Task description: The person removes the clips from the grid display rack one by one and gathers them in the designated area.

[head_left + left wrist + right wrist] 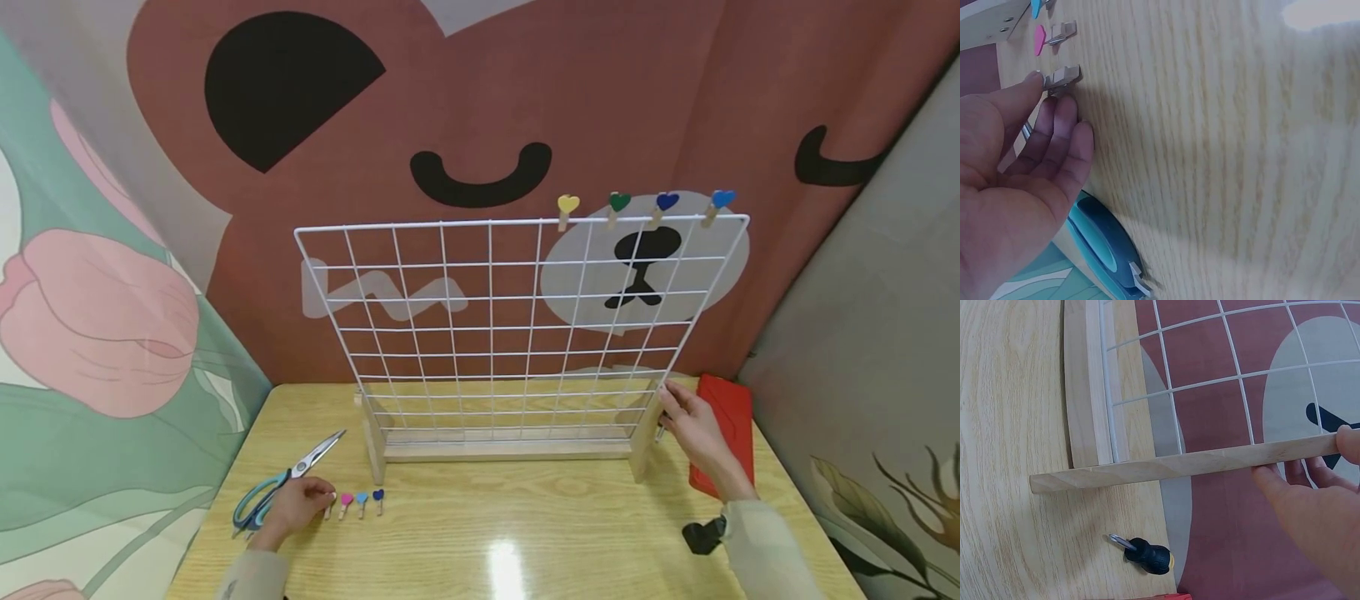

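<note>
My left hand [300, 504] pinches a small wooden clothespin [1063, 76] with a whitish top between thumb and fingers, low over the table. Beside it lie clothespins with a pink heart [346, 500], a light blue heart [362, 498] and a dark blue heart [378, 496]. My right hand [693, 429] grips the right wooden upright [1210, 459] of a stand, thumb on one side and fingers on the other. The stand holds a white wire grid [491, 329]. On its top wire, toward the right, sit clothespins with yellow [567, 205], green [618, 203] and blue hearts [722, 200].
Scissors [318, 454] with teal and dark handles lie by my left hand, blades pointing away. A stubby black screwdriver [1147, 555] lies outside the right upright. A red case [735, 421] is at the table's right edge. Printed curtains [480, 100] hang behind the table.
</note>
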The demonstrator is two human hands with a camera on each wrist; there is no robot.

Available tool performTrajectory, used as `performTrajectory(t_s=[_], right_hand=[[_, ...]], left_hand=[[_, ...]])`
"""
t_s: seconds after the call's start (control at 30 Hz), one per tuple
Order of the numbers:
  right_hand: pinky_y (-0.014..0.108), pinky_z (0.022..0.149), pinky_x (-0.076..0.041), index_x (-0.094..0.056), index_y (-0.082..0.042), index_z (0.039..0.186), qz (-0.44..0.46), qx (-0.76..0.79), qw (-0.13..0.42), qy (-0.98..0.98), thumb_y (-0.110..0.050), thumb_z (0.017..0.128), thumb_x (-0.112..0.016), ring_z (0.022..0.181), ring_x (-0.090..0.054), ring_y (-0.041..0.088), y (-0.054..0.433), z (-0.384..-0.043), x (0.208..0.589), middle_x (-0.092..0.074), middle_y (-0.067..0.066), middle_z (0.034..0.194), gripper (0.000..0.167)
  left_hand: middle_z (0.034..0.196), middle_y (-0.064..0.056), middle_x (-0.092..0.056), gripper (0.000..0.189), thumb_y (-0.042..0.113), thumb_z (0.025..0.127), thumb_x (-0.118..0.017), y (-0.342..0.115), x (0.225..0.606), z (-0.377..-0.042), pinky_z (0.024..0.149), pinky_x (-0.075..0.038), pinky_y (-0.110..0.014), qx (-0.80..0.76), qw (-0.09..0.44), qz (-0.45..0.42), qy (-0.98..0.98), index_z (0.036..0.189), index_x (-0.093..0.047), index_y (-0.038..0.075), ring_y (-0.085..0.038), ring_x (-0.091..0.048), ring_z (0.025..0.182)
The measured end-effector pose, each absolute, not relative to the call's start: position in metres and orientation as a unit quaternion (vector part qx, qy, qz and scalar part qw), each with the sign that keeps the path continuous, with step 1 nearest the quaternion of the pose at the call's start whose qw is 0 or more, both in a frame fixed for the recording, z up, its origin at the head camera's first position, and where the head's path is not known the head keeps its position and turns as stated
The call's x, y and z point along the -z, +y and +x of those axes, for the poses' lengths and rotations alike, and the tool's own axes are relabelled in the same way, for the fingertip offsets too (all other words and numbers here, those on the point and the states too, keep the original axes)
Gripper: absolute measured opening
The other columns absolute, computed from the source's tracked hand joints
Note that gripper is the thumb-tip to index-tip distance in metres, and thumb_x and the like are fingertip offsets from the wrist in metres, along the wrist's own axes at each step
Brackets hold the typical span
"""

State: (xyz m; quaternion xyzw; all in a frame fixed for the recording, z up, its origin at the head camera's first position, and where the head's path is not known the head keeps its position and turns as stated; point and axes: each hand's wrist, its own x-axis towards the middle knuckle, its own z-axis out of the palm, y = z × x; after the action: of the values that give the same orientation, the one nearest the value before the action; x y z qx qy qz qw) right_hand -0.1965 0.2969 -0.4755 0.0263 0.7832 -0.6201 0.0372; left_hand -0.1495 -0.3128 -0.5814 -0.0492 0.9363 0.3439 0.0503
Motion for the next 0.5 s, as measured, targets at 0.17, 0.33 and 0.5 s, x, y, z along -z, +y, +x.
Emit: performTrajectory(t_s=[0.17,0.33,0.5], right_hand=[[0.049,0.107,-0.027,-0.005,0.006,0.150,0.026,0.620,0.032,0.783,-0.034,0.105,-0.032,0.138,-0.021,0.043,0.2971,-0.1964,0.4749,-0.014,0.032,0.152,0.067],[0.048,0.107,-0.026,-0.005,0.007,0.150,0.025,0.624,0.030,0.780,-0.033,0.105,-0.032,0.137,-0.021,0.044,0.2972,-0.1968,0.4750,-0.014,0.032,0.151,0.066],[0.048,0.107,-0.026,-0.005,0.007,0.150,0.022,0.623,0.033,0.781,-0.035,0.105,-0.032,0.138,-0.021,0.043,0.2979,-0.1966,0.4777,-0.014,0.032,0.152,0.068]], left_hand=[[0.071,0.000,-0.065,0.004,0.005,0.081,-0.072,-0.3123,0.5822,-0.1496,0.059,-0.044,-0.026,-0.331,0.036,-0.041,0.942,0.079,-0.069,0.005,-0.011,-0.055,0.064],[0.072,0.000,-0.064,0.004,0.006,0.083,-0.070,-0.3133,0.5836,-0.1503,0.060,-0.044,-0.027,-0.325,0.038,-0.046,0.944,0.079,-0.068,0.005,-0.011,-0.054,0.064],[0.076,-0.004,-0.067,0.005,0.006,0.084,-0.067,-0.3160,0.5820,-0.1480,0.064,-0.047,-0.032,-0.324,0.007,-0.052,0.945,0.079,-0.069,0.004,-0.017,-0.060,0.069]])
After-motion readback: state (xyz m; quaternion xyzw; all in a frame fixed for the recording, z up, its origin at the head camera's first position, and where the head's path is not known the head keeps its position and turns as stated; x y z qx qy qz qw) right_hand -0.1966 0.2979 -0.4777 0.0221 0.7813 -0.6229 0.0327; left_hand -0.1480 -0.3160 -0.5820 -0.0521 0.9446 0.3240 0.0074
